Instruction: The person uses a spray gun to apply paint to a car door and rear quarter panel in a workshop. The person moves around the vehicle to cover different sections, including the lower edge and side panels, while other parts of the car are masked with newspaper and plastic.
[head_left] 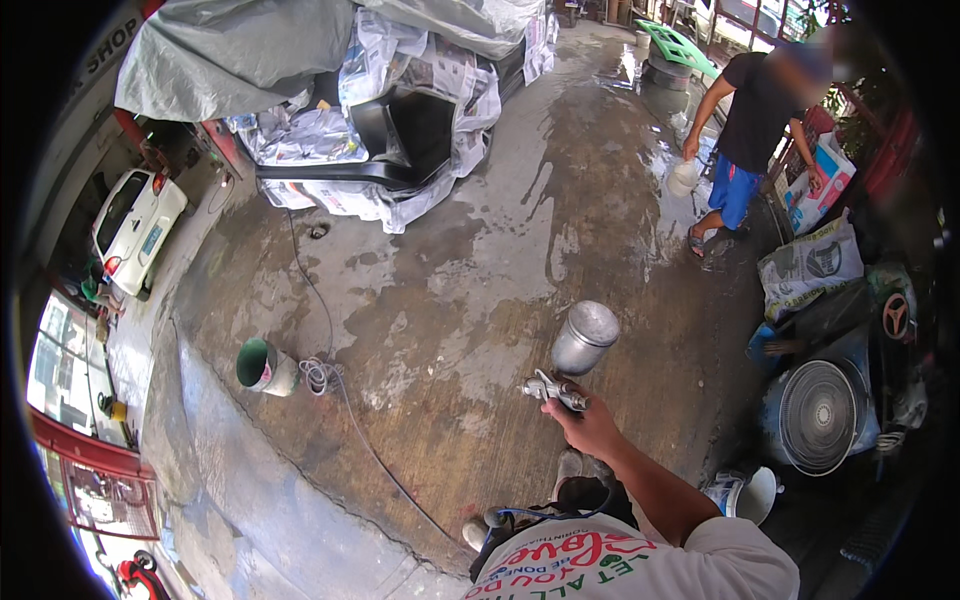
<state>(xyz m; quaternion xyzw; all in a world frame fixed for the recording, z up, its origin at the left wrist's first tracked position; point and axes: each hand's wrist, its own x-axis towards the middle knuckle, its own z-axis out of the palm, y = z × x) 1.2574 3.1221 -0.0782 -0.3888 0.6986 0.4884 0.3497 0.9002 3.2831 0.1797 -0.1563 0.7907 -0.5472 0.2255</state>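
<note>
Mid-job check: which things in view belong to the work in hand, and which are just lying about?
Likely part of the work:
spray gun, gripped in the right hand
silver cup, on the gun
black panel, framed by masking paper

Apparently lying about:
green-lined bucket
round grille
white sack

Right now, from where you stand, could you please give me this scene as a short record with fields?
Right hand: closed around a spray gun
Left hand: not in view
Cup: silver, on the spray gun
Floor: patchy, light and dark
Left of the gun: a bucket, green inside, beside a coiled hose
Ahead: a black panel with newspaper around it, a grey sheet nearby
Upper right: a co-worker holding a pale container
Far left: a white car
</note>
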